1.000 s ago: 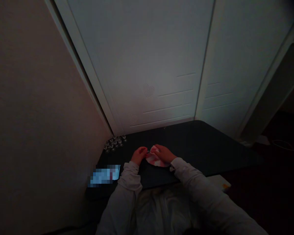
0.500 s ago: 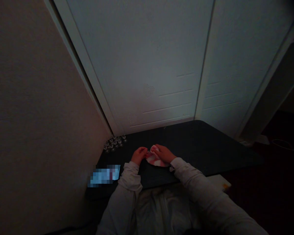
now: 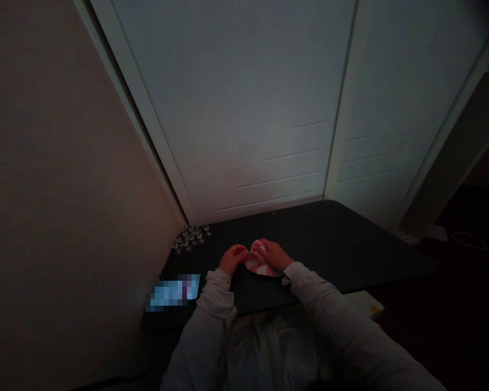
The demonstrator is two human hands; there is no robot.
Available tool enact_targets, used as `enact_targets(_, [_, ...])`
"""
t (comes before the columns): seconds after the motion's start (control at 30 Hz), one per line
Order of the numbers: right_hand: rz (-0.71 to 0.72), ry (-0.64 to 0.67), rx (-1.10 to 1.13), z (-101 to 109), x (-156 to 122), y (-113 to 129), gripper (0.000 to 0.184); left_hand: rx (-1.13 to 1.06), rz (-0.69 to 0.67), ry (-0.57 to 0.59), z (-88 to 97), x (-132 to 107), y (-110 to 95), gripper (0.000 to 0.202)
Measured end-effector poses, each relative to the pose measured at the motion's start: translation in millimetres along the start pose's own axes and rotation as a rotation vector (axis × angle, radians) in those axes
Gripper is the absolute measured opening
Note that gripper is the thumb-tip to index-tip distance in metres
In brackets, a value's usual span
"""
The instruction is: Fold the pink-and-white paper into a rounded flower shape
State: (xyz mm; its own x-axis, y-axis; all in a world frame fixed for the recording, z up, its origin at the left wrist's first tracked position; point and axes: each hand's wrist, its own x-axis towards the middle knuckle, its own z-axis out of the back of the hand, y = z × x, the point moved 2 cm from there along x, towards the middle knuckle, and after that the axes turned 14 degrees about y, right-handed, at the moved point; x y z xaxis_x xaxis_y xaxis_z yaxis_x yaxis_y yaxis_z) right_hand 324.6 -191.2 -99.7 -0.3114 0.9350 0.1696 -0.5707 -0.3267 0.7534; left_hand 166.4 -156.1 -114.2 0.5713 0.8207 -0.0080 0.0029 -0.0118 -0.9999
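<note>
A small pink and white piece of paper or cloth point(image 3: 257, 264) lies on the dark table point(image 3: 330, 244) in front of me. My left hand point(image 3: 232, 257) has its fingers curled and pinches the piece's left edge. My right hand point(image 3: 272, 253) is closed over the piece's top right part. Both arms wear pale long sleeves. The light is dim, so the fingertips are hard to make out.
A cluster of several small clear objects point(image 3: 191, 237) sits at the table's far left corner. A lit, blurred rectangle point(image 3: 173, 291) lies at the left front edge. White closet doors point(image 3: 269, 108) rise behind the table, and a wall stands on the left.
My left hand has shifted slightly right, closer to the right hand, over the pink and white piece. Everything else stays put.
</note>
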Motion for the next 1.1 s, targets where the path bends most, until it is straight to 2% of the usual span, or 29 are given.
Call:
enact_targets(0.33, [-0.025,0.036,0.053,-1.2,-2.2,3.7,0.031,-0.079,0.002,-0.007,0.5,1.2,1.5,0.039])
enact_targets(0.67, [-0.032,0.023,0.059,-0.3,-3.9,4.6,0.031,-0.027,0.006,-0.007,1.9,2.0,1.6,0.037])
enact_targets(1.1, [0.011,-0.008,0.1,1.4,-4.5,7.7,0.033,-0.063,-0.02,-0.033,3.3,2.4,3.8,0.036])
